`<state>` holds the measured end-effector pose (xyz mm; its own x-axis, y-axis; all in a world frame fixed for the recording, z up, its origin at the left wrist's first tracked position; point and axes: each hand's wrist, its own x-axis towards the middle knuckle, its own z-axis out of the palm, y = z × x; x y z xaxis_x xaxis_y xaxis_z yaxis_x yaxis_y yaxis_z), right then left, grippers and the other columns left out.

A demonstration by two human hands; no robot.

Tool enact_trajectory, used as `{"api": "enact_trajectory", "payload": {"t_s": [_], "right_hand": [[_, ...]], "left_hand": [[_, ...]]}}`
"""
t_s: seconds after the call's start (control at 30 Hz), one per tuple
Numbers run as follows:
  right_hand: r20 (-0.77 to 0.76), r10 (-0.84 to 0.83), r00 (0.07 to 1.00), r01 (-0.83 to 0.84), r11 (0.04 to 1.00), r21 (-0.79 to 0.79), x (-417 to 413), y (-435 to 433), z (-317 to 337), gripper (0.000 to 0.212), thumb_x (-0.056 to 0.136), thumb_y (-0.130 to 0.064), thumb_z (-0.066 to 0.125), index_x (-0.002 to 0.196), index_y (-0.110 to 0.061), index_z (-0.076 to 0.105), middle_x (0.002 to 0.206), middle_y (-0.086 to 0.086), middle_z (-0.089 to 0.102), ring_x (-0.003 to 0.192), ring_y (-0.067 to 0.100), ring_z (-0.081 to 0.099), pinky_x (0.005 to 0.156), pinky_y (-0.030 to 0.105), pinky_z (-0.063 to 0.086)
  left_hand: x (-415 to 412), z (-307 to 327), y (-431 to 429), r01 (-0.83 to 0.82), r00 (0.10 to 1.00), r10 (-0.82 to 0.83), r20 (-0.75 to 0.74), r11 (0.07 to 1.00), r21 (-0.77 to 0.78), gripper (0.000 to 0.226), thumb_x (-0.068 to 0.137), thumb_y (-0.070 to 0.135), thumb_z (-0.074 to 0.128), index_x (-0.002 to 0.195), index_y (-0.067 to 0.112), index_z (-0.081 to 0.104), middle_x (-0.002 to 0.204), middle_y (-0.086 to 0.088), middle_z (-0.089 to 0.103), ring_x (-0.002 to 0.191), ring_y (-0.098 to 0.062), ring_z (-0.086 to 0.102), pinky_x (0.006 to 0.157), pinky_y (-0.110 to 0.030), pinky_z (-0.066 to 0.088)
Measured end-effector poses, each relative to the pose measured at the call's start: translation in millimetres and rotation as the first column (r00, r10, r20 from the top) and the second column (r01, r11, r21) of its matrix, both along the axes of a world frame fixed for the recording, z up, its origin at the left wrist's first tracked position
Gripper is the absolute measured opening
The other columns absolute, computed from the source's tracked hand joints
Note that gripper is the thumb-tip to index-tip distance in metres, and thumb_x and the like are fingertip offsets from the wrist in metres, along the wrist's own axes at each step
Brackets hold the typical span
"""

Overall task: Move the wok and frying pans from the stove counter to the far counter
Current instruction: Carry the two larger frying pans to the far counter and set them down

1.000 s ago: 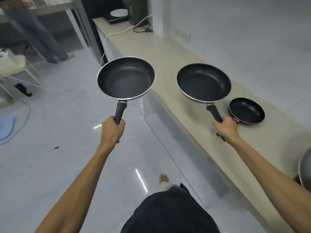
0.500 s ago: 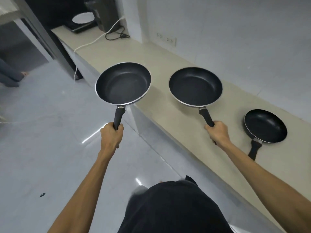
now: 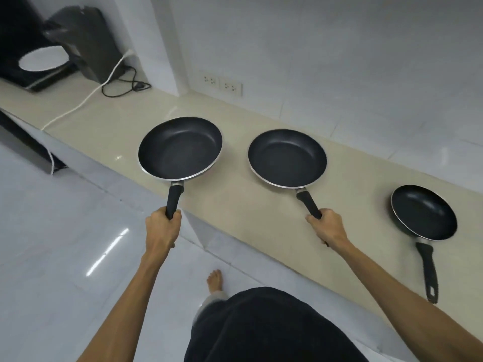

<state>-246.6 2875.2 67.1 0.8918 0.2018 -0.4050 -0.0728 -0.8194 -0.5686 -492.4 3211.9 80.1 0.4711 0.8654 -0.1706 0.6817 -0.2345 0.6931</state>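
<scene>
My left hand (image 3: 162, 228) grips the black handle of a black frying pan (image 3: 180, 148), held level over the front part of the beige counter (image 3: 235, 202). My right hand (image 3: 328, 227) grips the handle of a second black frying pan (image 3: 287, 158), which is low over the counter; I cannot tell whether it touches. A smaller black frying pan (image 3: 424, 212) lies on the counter to the right, its handle pointing toward me over the edge. No wok is in view.
At the counter's far left stand a dark appliance (image 3: 86, 43) and a black cooktop with a white plate (image 3: 43, 58). A white cable (image 3: 86, 96) and a black cord (image 3: 125, 84) trail across the counter. Wall sockets (image 3: 222, 84) sit behind. My bare foot (image 3: 215, 280) is on the tiled floor.
I have stepped forward and turned right toward the counter. Both pans have moved over the counter and lower, and the small pan now lies further right of my right hand.
</scene>
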Motion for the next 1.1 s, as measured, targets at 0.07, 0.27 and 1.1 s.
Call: {"api": "enact_trajectory", "payload": {"t_s": [0.07, 0.27, 1.1], "right_hand": [[-0.007, -0.035, 0.999, 0.035, 0.999, -0.005, 1, 22, 1, 0.025, 0.088, -0.029, 0.063, 0.080, -0.006, 0.059, 0.062, 0.012, 0.059, 0.032, 0.024, 0.050, 0.030, 0.021, 0.035], [-0.011, -0.137, 0.990, 0.137, 0.991, -0.010, -3, 79, -1, 0.025, 0.090, -0.027, 0.064, 0.077, -0.007, 0.057, 0.062, 0.015, 0.060, 0.034, 0.026, 0.053, 0.030, 0.023, 0.037], [-0.059, -0.258, 0.964, 0.256, 0.966, -0.034, -1, 136, -32, 0.028, 0.095, -0.030, 0.062, 0.086, -0.005, 0.058, 0.060, 0.014, 0.059, 0.029, 0.023, 0.049, 0.030, 0.023, 0.037]], "left_hand": [[10, -1, 35, 0.040, 0.999, -0.040, -0.025, 0.999, -0.003, 0.022, 0.096, 0.027, 0.058, 0.084, 0.009, 0.062, 0.068, -0.015, 0.061, 0.049, -0.028, 0.056, 0.028, -0.026, 0.046], [42, 1, 123, 0.161, 0.985, -0.161, -0.063, 0.987, -0.006, 0.023, 0.095, 0.026, 0.058, 0.082, 0.008, 0.063, 0.067, -0.015, 0.061, 0.048, -0.029, 0.056, 0.028, -0.026, 0.046], [111, -20, 201, 0.276, 0.948, -0.282, -0.144, 0.959, -0.066, 0.026, 0.098, 0.023, 0.057, 0.088, 0.000, 0.064, 0.072, -0.015, 0.060, 0.053, -0.027, 0.057, 0.033, -0.033, 0.052]]}}
